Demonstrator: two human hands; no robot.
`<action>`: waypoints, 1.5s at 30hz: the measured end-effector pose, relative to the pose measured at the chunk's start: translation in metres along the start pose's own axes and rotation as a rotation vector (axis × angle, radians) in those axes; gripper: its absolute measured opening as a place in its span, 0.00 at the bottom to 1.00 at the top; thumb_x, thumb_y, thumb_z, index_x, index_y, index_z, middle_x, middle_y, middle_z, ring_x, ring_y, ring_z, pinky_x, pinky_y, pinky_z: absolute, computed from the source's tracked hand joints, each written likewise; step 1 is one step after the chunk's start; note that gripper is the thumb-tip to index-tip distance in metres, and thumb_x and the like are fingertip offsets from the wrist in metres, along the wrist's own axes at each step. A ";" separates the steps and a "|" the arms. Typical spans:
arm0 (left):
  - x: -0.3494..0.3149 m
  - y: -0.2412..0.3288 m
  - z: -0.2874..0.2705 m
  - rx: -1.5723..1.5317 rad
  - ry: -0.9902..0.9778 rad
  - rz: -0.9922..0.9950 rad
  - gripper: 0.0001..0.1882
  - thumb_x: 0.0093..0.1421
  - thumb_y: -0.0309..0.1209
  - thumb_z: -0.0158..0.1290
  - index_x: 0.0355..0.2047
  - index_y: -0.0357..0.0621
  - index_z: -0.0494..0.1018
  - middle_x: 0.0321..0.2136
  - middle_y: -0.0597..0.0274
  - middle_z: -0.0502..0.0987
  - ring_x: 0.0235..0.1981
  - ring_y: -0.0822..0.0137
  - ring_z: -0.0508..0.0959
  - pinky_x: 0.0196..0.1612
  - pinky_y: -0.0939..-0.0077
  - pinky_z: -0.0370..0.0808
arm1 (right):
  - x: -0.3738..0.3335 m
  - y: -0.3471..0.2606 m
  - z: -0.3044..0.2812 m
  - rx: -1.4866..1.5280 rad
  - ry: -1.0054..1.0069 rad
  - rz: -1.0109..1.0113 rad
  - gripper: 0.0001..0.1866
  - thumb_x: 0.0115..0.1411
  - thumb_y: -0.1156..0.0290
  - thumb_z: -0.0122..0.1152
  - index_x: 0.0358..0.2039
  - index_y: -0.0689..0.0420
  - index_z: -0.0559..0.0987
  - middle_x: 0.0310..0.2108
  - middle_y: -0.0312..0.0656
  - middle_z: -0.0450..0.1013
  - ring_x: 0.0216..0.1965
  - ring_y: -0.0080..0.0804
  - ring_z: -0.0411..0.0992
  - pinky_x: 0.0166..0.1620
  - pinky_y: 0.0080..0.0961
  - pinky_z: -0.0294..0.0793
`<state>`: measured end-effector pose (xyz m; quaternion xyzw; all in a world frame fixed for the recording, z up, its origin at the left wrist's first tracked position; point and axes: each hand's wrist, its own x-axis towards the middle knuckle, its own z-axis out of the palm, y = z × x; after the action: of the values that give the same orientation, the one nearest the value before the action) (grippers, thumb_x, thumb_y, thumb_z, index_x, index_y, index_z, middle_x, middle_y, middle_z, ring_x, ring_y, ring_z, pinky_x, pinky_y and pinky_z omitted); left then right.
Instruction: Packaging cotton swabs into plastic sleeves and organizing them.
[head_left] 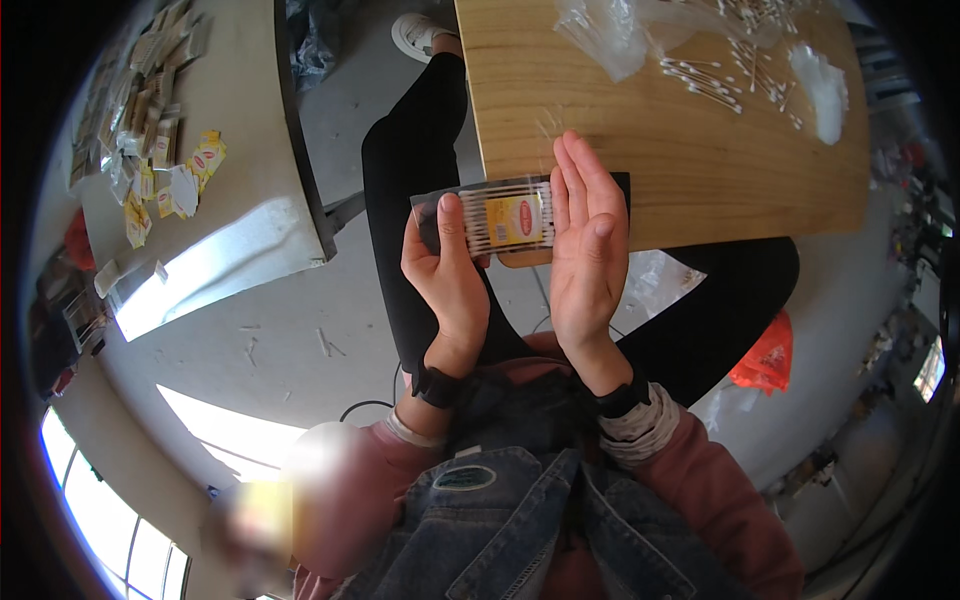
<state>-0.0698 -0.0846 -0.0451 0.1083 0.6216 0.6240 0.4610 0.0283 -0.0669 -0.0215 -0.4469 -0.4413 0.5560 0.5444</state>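
Note:
A flat clear pack of cotton swabs point(478, 222) with a yellow card label is in front of me, at the near left corner of the wooden table. My left hand point(450, 275) grips its left end, with the thumb on top and the other fingers mostly hidden beneath. At the pack's right end stands my right hand point(590, 260), palm turned inward and fingers stretched out. Its finger side is against or very close to the swab tips. A dark flat piece point(430, 232) shows under the pack and behind both hands.
On the wooden table point(660, 180) lie loose cotton swabs point(702, 82) and clear plastic bags point(610, 40). A side table point(240, 190) at left bears several swab packs point(150, 80) and yellow cards point(205, 160). A red plastic bag point(768, 352) is on the floor at right.

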 end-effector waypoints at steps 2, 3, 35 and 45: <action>0.000 -0.001 0.000 0.011 0.003 0.000 0.14 0.70 0.41 0.54 0.35 0.44 0.74 0.23 0.74 0.74 0.18 0.84 0.68 0.18 0.88 0.63 | -0.001 0.001 0.002 0.003 -0.001 0.003 0.38 0.74 0.45 0.35 0.70 0.66 0.53 0.72 0.55 0.49 0.74 0.47 0.46 0.74 0.43 0.41; 0.000 -0.001 -0.001 0.019 0.006 -0.003 0.14 0.71 0.41 0.53 0.35 0.44 0.74 0.24 0.73 0.75 0.19 0.84 0.69 0.18 0.88 0.63 | -0.001 0.003 0.003 -0.005 -0.009 -0.004 0.39 0.74 0.44 0.35 0.70 0.66 0.53 0.72 0.55 0.49 0.74 0.46 0.46 0.74 0.43 0.41; 0.023 0.017 0.204 1.132 -0.883 1.134 0.17 0.49 0.24 0.65 0.41 0.40 0.78 0.40 0.60 0.81 0.41 0.57 0.79 0.43 0.65 0.77 | 0.167 -0.058 -0.248 -1.147 0.116 -0.549 0.19 0.55 0.78 0.64 0.49 0.57 0.79 0.48 0.41 0.76 0.57 0.44 0.68 0.63 0.40 0.65; 0.015 0.009 0.204 1.066 -0.913 1.199 0.12 0.47 0.22 0.65 0.34 0.41 0.79 0.35 0.61 0.80 0.36 0.59 0.79 0.38 0.67 0.77 | 0.154 -0.056 -0.235 -1.051 -0.135 -0.578 0.19 0.47 0.83 0.60 0.42 0.59 0.81 0.42 0.37 0.76 0.47 0.40 0.71 0.55 0.37 0.69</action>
<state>0.0630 0.0658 -0.0024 0.8457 0.4244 0.2865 0.1502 0.2685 0.0886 -0.0193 -0.4816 -0.7941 0.1202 0.3507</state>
